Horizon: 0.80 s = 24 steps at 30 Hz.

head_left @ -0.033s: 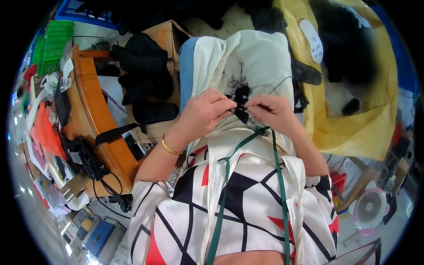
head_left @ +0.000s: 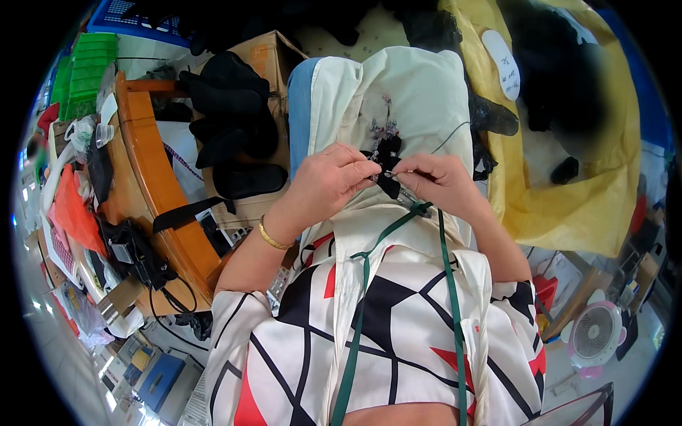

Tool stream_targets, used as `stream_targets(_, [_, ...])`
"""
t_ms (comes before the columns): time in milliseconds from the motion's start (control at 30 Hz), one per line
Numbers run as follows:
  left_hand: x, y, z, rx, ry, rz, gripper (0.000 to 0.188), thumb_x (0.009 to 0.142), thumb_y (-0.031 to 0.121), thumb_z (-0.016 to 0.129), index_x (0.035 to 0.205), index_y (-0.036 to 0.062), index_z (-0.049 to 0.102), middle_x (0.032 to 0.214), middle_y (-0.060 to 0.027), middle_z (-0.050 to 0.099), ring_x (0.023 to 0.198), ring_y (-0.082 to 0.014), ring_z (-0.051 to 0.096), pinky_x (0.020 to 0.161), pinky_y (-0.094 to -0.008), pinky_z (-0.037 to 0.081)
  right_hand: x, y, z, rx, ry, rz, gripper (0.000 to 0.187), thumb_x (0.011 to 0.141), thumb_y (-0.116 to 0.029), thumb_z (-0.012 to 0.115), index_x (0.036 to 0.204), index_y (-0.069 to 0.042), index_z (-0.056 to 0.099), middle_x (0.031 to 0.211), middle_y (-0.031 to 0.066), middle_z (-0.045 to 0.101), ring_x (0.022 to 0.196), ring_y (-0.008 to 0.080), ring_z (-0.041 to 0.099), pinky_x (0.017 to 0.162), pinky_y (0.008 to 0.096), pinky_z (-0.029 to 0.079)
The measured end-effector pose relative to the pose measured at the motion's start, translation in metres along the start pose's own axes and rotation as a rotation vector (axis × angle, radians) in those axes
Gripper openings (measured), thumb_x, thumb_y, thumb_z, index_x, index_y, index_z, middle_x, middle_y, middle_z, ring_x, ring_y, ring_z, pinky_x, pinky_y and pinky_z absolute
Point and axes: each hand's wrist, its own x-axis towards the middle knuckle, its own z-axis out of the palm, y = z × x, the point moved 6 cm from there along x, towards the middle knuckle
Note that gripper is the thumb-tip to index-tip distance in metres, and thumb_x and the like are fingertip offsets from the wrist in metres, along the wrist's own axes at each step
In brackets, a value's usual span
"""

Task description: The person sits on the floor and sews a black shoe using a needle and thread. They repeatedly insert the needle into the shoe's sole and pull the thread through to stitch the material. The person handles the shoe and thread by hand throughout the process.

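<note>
My left hand [head_left: 332, 177] is closed in a pinch over my lap, on one edge of a small black fabric piece [head_left: 388, 150]. Facing it, my right hand [head_left: 442, 182] pinches with thumb and forefinger close to the same piece. A tiny pale, shiny thing shows at the right fingertips, too small to name. Small glittering bits [head_left: 386, 128] lie on the cream apron [head_left: 419, 85] just beyond the black piece. Below the hands, a green apron tie [head_left: 398, 226] crosses the cloth, beside a small metal tool [head_left: 406, 199] that is partly hidden.
On the left are a wooden frame [head_left: 138, 156] and a cardboard box [head_left: 259, 57] with several black shoe-like pieces [head_left: 238, 92] on it. A yellow sack [head_left: 568, 220] with black items opens on the right, a white sole-shaped piece [head_left: 501, 65] at its edge. A fan [head_left: 595, 334] stands lower right.
The right fingertips have shifted very slightly toward the left hand, and a small shiny bit shows there more plainly. Little else differs.
</note>
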Motion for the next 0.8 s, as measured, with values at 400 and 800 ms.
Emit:
stream_targets(400, [0.0,0.017,-0.005,0.023,-0.012,0.119,0.023,0.074,0.01,0.08,0.096,0.0069,0.073,0.088,-0.0052,0.067,0.085,-0.0243,0.066,0.07,-0.0321,0.055,-0.001,-0.019,0.005,-0.158,-0.151,-0.132,0.017,0.091,-0.004,0.065,0.107,-0.002,0.071,0.085,0.0079,0.073,0.071,0.0142,0.067,0.067,0.0256,0.052])
stream_targets(800, [-0.006,0.013,-0.001,-0.164,-0.027,0.084,0.027,0.069,0.007,0.083,0.095,0.0068,0.075,0.086,-0.0069,0.069,0.087,-0.0251,0.066,0.074,-0.0325,0.056,0.001,-0.013,0.012,-0.126,-0.203,-0.253,0.015,0.09,-0.003,0.067,0.104,-0.004,0.071,0.088,0.0091,0.072,0.077,0.0224,0.07,0.07,0.0293,0.053])
